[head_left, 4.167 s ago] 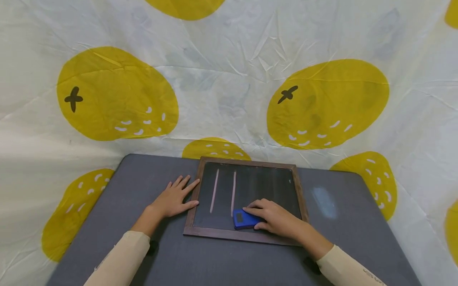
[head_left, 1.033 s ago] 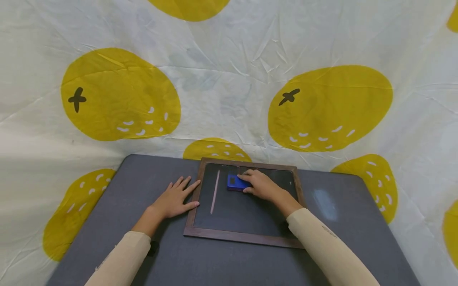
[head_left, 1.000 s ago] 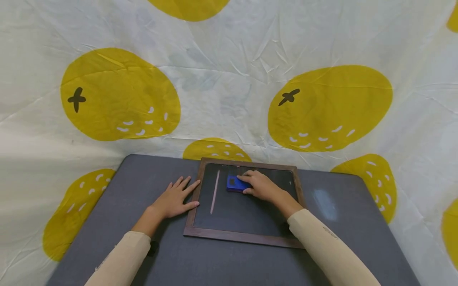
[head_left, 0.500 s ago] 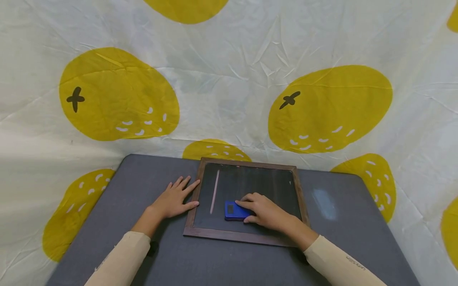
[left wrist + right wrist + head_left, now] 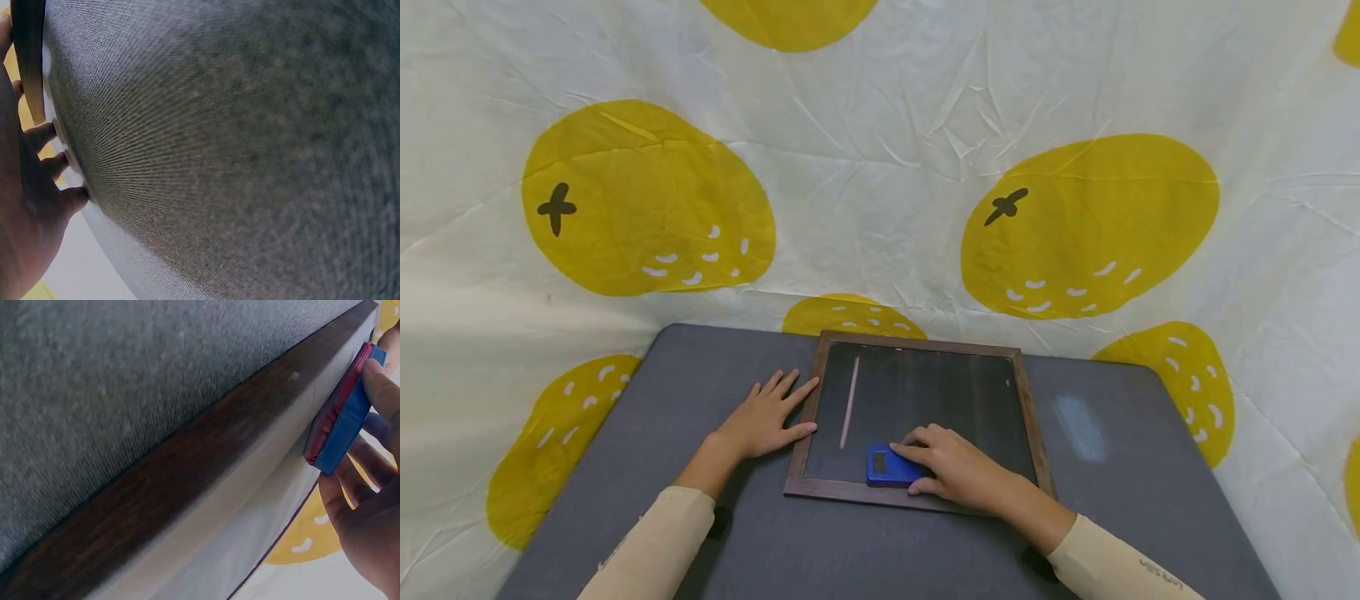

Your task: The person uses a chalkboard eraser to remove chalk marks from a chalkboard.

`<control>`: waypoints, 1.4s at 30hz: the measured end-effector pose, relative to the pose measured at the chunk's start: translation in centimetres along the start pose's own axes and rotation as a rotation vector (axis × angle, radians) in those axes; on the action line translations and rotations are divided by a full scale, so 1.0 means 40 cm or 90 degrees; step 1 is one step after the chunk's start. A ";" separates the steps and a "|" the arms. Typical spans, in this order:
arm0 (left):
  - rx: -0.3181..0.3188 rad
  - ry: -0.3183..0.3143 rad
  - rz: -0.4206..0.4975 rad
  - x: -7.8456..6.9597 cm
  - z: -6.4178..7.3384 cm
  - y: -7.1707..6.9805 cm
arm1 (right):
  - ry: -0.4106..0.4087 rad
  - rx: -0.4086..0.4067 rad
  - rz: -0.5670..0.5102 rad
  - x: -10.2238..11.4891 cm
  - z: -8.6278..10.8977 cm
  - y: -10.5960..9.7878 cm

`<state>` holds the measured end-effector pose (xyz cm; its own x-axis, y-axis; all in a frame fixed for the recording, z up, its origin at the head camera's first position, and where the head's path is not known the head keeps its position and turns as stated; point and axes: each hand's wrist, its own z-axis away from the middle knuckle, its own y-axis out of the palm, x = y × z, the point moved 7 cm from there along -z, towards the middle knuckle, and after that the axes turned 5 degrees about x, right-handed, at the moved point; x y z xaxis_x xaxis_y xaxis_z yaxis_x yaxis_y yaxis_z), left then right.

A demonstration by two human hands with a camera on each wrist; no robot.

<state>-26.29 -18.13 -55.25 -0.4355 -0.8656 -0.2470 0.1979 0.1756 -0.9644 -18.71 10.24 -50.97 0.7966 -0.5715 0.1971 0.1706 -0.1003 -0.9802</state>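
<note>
A chalkboard in a brown wooden frame lies on the grey table. One pale pink chalk line runs down its left part. My right hand grips a blue chalkboard eraser by its sides, low on the board beside the bottom frame edge. In the right wrist view the eraser shows a red felt side turned to the board, thumb on one side and fingers on the other. My left hand lies flat with fingers spread, fingertips and thumb at the frame's left edge.
The grey table extends around the board, with a whitish chalk smudge to its right. Behind and beside the table hangs a white cloth printed with yellow fruit.
The second chalk line, seen 4.2 seconds ago, is gone. Over the last second my right hand has drawn the eraser from the board's top down to its bottom edge. My left hand stays put.
</note>
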 end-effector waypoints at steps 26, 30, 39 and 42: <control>0.003 0.000 0.005 0.001 -0.001 0.003 | 0.090 -0.015 -0.001 -0.146 -0.128 -0.036; 0.002 -0.001 0.006 -0.002 -0.001 -0.002 | 0.118 -0.017 -0.009 -0.185 -0.157 -0.045; 0.002 0.000 0.008 -0.001 0.000 0.001 | 0.178 -0.027 -0.024 -0.267 -0.215 -0.064; 0.001 0.000 0.012 -0.001 0.000 0.001 | 0.183 -0.032 -0.027 -0.285 -0.228 -0.069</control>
<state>-26.28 -18.09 -55.28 -0.4313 -0.8622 -0.2655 0.2075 0.1916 -0.9593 -33.57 9.61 -50.69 0.5906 -0.7730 0.2316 0.1658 -0.1646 -0.9723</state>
